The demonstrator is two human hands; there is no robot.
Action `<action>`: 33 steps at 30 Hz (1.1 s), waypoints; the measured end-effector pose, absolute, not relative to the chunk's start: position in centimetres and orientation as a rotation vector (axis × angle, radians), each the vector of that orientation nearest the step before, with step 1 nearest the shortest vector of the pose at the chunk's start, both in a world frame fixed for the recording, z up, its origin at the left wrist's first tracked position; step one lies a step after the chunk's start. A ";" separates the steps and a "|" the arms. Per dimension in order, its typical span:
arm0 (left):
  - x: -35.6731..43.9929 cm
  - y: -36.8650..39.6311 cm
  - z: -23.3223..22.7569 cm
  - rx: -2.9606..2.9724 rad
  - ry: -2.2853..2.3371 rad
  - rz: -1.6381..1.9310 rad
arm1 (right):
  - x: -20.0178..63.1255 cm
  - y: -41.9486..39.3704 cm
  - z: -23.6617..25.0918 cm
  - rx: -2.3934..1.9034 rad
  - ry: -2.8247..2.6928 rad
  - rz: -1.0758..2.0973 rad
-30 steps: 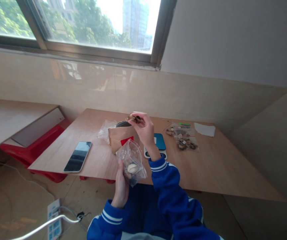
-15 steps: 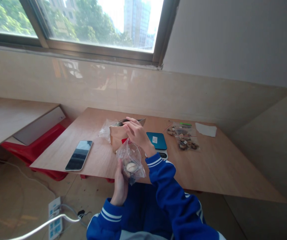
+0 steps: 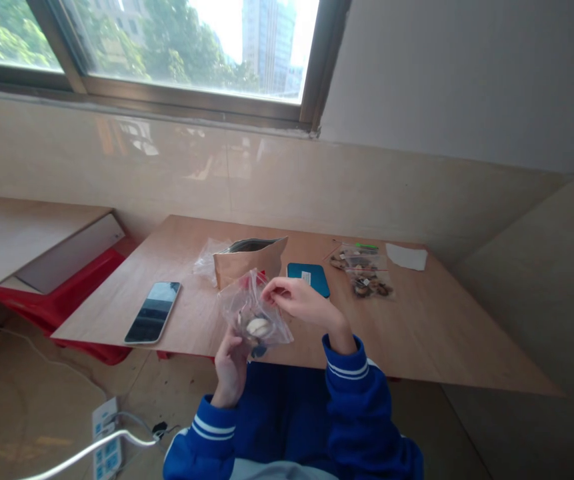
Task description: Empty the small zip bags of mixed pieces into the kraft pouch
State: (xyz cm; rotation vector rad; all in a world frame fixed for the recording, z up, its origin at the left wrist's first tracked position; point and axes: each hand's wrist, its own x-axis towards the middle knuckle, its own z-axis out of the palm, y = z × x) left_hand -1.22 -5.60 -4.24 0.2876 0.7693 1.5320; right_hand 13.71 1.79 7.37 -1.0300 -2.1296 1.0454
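1. Two hands meet at one clear bag [image 3: 254,317], held above the table [image 3: 417,347] edge, mouth tilted up toward the right.
2. Left hand [image 3: 231,363] clasps its bottom from below.
3. Right hand [image 3: 299,303], nearer the mouth, pinches the upper rim.

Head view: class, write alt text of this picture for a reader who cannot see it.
A person's left hand holds up a clear bag with pale pieces inside, while the right hand pinches its top edge. Behind, on the table, lie a paper bag, a phone, a blue scale and filled bags.
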 end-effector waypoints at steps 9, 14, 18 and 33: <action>-1.1 -6.0 -3.4 0.571 0.736 1.467 | 14.8 0.8 5.5 -0.958 -2.173 1.429; -0.4 -6.2 -3.3 0.614 0.736 1.431 | 14.7 0.8 5.0 -1.024 -2.186 1.257; -0.1 -6.0 -3.4 0.575 0.813 1.449 | 15.4 0.7 5.7 -1.073 -2.223 1.114; -0.8 -5.7 -3.4 0.253 0.978 1.580 | 8.6 7.2 7.4 -0.806 -1.609 0.469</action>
